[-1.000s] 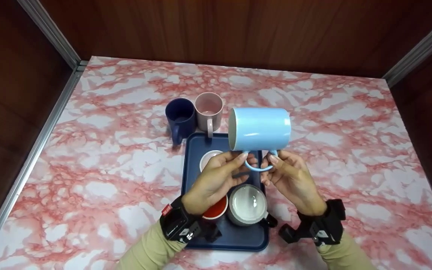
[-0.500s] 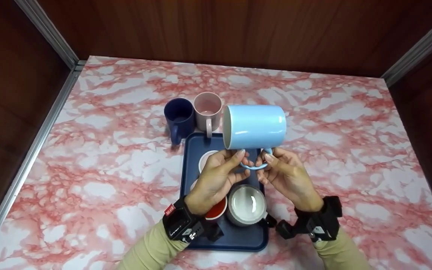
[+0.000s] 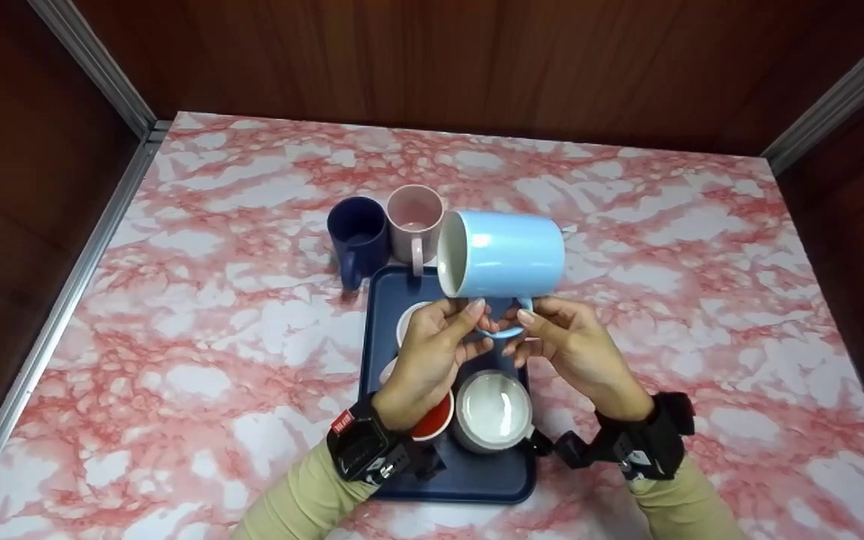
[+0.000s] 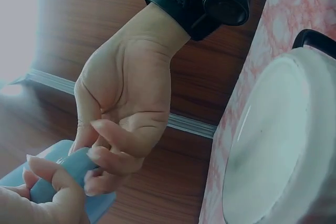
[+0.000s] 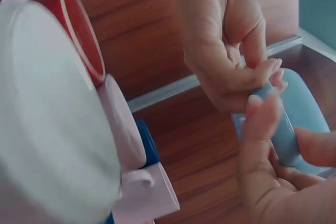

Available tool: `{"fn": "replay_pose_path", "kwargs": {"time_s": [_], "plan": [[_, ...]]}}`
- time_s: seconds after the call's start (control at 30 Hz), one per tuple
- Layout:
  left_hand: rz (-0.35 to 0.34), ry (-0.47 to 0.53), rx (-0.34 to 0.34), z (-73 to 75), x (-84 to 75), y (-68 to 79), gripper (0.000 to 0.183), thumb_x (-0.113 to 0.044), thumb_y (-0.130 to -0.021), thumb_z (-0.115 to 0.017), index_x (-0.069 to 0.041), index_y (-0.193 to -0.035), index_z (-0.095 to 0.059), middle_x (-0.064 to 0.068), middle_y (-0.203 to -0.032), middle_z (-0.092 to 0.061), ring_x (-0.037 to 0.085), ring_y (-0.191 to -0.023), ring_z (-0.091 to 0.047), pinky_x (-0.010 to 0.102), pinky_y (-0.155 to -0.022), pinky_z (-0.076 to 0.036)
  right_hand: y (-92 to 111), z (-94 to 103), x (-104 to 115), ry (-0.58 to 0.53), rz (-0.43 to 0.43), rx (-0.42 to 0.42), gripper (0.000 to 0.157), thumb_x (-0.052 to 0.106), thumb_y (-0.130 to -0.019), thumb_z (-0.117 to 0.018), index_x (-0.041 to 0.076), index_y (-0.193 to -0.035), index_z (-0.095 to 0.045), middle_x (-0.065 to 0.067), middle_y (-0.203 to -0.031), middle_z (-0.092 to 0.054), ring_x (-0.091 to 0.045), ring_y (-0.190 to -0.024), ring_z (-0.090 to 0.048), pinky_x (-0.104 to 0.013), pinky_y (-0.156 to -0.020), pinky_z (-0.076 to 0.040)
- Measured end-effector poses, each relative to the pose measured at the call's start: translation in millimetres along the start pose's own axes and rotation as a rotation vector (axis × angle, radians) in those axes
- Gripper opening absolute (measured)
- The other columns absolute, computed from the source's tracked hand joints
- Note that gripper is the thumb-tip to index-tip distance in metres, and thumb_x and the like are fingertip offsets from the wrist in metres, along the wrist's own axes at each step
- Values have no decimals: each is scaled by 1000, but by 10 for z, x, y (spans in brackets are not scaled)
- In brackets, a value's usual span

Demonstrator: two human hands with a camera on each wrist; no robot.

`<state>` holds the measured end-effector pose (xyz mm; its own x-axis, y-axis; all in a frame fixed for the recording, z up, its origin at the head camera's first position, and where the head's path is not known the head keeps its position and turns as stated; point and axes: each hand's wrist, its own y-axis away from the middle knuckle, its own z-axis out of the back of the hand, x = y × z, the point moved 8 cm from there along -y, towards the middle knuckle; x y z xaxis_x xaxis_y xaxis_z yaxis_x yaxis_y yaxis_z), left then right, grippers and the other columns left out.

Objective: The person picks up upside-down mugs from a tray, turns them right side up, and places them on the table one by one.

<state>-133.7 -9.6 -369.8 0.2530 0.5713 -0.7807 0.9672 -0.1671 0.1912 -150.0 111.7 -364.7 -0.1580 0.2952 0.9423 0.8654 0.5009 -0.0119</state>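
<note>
A light blue mug (image 3: 507, 255) is held in the air on its side, mouth to the left and handle toward me. My left hand (image 3: 428, 360) pinches the near end of the handle on the mouth side. On the base side, my right hand (image 3: 586, 352) pinches the handle between thumb and fingers. In the right wrist view the handle (image 5: 283, 135) passes between both hands' fingertips. Below the hands lies a dark blue tray (image 3: 477, 480) with a grey-white mug (image 3: 493, 412), a red-lined mug (image 3: 436, 420) and pale cups partly hidden by my left hand.
Behind the tray a navy mug (image 3: 358, 232) and a pink mug (image 3: 415, 217) stand side by side on the pink marbled table (image 3: 214, 337). Dark wood panels (image 3: 432, 67) enclose the back and sides.
Both hands have shifted slightly left with the light blue mug. The mug has turned a little, so more of its inside shows. Tray and other mugs stay put.
</note>
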Motion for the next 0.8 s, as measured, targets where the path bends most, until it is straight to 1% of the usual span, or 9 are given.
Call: {"fn": "replay_pose_path", "kwargs": {"time_s": [0.1,0.23,0.33,0.43,0.57,0.7,0.8], "plan": [[10,-25,-11,13,7,-15,9,-1,-94,-46,6,-93,-52,6,-76,-53,12,-70,-53,22,-62,-47,3,45,-11,157,-41,0,19,7,-93,-51,-7,-103,-58,-15,-87,-64,-24,-71,-63,-38,-63,-53],[13,-57,-15,20,16,-48,10,-2,-94,-47,6,-92,-53,5,-76,-53,12,-70,-52,22,-62,-45,20,125,-9,353,-104,2,30,12,-93,-54,-14,-107,-54,-19,-82,-64,-27,-72,-63,-44,-67,-51],[6,-82,-12,18,27,-76,11,-1,-94,-47,6,-91,-54,4,-74,-53,11,-68,-51,20,-61,-44,41,204,25,427,-124,-20,34,14,-92,-54,-15,-109,-54,-20,-87,-64,-29,-74,-63,-45,-69,-51],[-8,-99,-15,21,24,-105,11,0,-93,-47,7,-90,-54,3,-71,-54,10,-67,-51,19,-59,-42,74,306,107,451,-97,-75,31,14,-92,-55,-12,-108,-57,-20,-90,-64,-30,-75,-63,-43,-69,-52],[-45,-125,-27,55,-10,-154,13,0,-93,-48,10,-89,-56,3,-70,-54,10,-65,-51,18,-57,-40,124,438,216,440,-44,-150,27,13,-91,-56,-11,-103,-59,-20,-89,-63,-28,-74,-63,-40,-67,-52],[-84,-169,-28,77,-63,-216,16,1,-92,-48,15,-88,-55,3,-69,-54,10,-64,-51,18,-56,-39,177,540,259,423,-33,-198,26,13,-91,-57,-11,-100,-60,-20,-87,-62,-25,-73,-62,-37,-67,-52],[-97,-209,-28,75,-109,-270,18,0,-93,-48,17,-88,-54,3,-69,-54,11,-64,-51,18,-55,-39,204,591,280,409,-28,-219,26,12,-90,-57,-13,-99,-59,-20,-86,-62,-25,-73,-62,-37,-67,-52]]}}
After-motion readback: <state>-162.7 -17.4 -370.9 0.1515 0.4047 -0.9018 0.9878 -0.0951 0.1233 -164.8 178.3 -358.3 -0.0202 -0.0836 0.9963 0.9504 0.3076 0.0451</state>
